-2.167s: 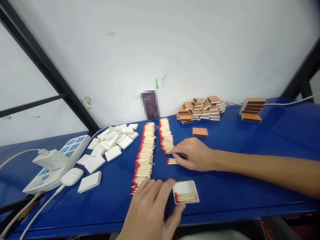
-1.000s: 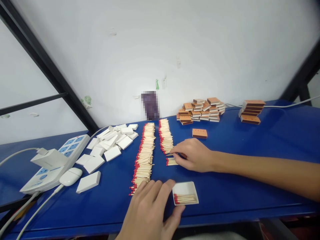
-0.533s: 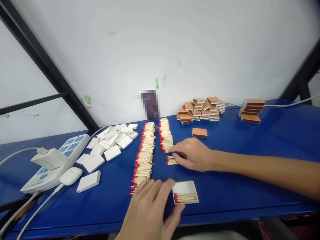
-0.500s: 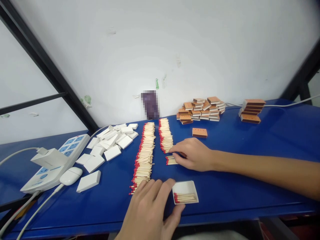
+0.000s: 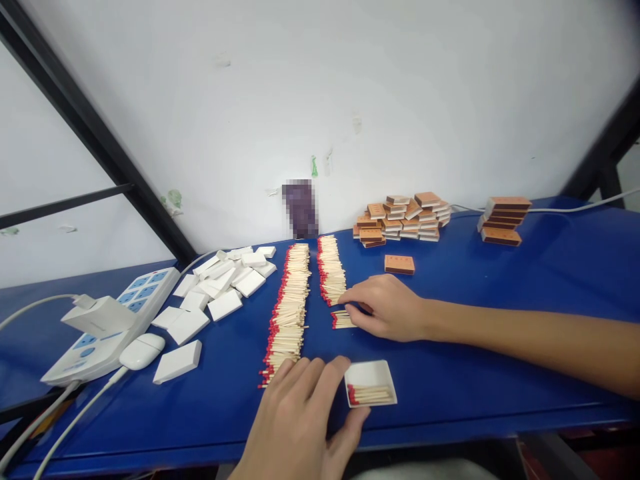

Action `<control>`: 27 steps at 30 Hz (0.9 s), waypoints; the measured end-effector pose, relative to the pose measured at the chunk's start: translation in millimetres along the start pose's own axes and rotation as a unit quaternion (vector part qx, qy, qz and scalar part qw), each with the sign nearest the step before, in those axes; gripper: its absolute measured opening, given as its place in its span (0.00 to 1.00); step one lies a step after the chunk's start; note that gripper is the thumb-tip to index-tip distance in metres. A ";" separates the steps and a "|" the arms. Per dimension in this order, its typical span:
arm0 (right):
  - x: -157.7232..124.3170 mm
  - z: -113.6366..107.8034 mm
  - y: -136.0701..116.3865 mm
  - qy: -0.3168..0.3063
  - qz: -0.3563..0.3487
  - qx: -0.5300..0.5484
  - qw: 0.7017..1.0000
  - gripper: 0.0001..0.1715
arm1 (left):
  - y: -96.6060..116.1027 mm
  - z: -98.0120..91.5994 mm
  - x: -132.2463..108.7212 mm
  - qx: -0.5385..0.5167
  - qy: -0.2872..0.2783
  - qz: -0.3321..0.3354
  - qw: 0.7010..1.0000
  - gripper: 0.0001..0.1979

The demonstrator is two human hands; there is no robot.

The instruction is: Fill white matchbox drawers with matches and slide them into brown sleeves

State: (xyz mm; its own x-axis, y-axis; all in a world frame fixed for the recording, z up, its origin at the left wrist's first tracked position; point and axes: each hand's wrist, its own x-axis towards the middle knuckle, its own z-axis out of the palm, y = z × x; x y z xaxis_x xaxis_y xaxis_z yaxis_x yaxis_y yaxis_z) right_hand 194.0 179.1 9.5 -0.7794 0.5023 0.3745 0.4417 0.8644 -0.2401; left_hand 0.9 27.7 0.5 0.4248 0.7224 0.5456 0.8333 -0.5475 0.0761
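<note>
A white inner matchbox tray [image 5: 371,371] lies near the table's front edge, with a layer of red-tipped matches [image 5: 371,395] along its near side. My left hand [image 5: 305,413] holds the tray at its left end, index fingertip at the far corner and thumb at the near side. My right hand [image 5: 387,308] is at the near end of the shorter match row [image 5: 331,270], its index fingertip touching the matches. Its thumb is slightly apart, over a small separate group of matches [image 5: 342,320]; the other fingers are curled and partly hidden. Left of these runs a longer match row [image 5: 293,300].
White trays [image 5: 225,305] lie heaped at the left, beside a power strip [image 5: 145,293] with chargers and cables. Orange matchbox sleeves [image 5: 413,212] are piled by the wall. One matchbox [image 5: 399,265] lies alone, and a stack of matchboxes [image 5: 501,237] stands farther right.
</note>
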 end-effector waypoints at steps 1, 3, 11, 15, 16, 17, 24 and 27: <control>0.0 -0.1 -0.2 -0.002 0.001 0.001 1.000 0.13 | -0.1 0.2 0.0 0.000 -0.001 0.001 1.000 0.13; 0.1 -0.4 -0.5 -0.007 -0.001 0.004 1.000 0.14 | -0.3 0.7 0.1 0.001 0.002 0.002 1.000 0.13; 0.3 0.5 -0.2 0.000 0.004 0.005 1.000 0.16 | 0.8 0.3 1.2 -0.003 0.006 0.005 1.000 0.12; 0.1 0.2 -0.1 -0.005 0.009 0.002 1.000 0.15 | 0.4 0.1 0.2 0.001 0.005 0.005 1.000 0.13; 0.1 0.0 -0.1 -0.008 0.011 0.001 1.000 0.15 | 0.4 0.3 -0.2 0.002 0.007 0.005 1.000 0.13; 0.2 -0.2 -0.2 -0.010 0.014 0.000 1.000 0.15 | 0.6 0.5 -0.4 0.003 0.009 0.006 1.000 0.13; 2.0 -2.4 -2.3 -0.030 0.036 -0.009 0.999 0.16 | 2.7 0.8 0.0 0.004 0.010 0.005 1.000 0.13; 2.5 -3.7 -2.8 -0.037 0.040 -0.014 0.998 0.15 | 1.7 0.4 0.3 0.002 0.013 0.007 1.000 0.13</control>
State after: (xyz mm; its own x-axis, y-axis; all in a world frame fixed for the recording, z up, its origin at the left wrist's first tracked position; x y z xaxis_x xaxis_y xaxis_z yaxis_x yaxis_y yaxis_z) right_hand 192.4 178.0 14.4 -0.7715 0.5674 0.2880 0.5151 0.8226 -0.2408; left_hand 2.6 27.2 0.5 0.4275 0.7033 0.5680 0.8288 -0.5558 0.0643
